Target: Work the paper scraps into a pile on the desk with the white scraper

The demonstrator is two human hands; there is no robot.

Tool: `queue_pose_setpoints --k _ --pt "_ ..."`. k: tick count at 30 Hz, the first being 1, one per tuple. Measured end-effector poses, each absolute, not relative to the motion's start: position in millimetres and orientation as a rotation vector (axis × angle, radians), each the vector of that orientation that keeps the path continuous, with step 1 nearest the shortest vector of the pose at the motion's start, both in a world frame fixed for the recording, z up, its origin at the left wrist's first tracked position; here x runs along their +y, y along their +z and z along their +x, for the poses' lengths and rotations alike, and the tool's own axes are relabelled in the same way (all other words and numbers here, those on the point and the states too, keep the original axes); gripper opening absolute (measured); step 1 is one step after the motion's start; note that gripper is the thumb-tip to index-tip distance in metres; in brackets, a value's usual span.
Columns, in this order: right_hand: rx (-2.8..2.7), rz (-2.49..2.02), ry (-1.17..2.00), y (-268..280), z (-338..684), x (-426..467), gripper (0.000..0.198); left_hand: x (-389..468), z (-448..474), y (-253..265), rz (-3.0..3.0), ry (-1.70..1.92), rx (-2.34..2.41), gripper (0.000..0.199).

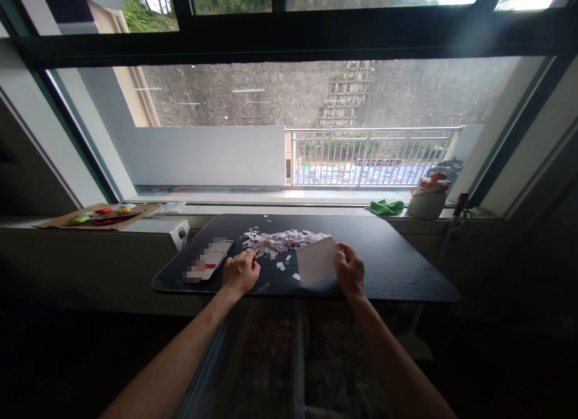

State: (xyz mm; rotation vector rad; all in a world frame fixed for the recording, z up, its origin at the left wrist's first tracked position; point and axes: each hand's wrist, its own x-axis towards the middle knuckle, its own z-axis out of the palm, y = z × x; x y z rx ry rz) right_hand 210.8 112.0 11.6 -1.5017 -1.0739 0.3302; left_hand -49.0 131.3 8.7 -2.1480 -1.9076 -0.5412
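A pale, flat card (316, 260) is gripped at its right edge by my right hand (350, 270), thumb and fingers closed on it. It is held tilted above the dark table (397, 262), in front of a heap of small paper scraps (280, 241). Several loose scraps lie near the card's left side. My left hand (241, 273) rests by the table's front edge with its fingers curled in; whatever may be inside them is hidden. Left of that hand lies a phone-like flat device (214, 259), partly blurred out.
Behind the table is a window sill with a green cloth (385, 207) and a white pot (427, 202). A radiator (158, 227) stands at the left, near a brown board (97, 217) with colourful pieces. Below the table's front edge is a see-through bin (271, 359).
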Motion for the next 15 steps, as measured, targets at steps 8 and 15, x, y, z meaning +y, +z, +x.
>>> queue_pose_setpoints --k 8,15 --pt "-1.094 -1.533 0.345 11.1 210.9 112.4 0.042 131.7 -49.2 7.8 -2.149 -0.551 -1.902 0.017" --pt "-1.072 -1.52 0.341 15.0 211.0 109.5 0.042 130.2 -48.3 9.4 -2.14 -0.535 -1.904 0.017"
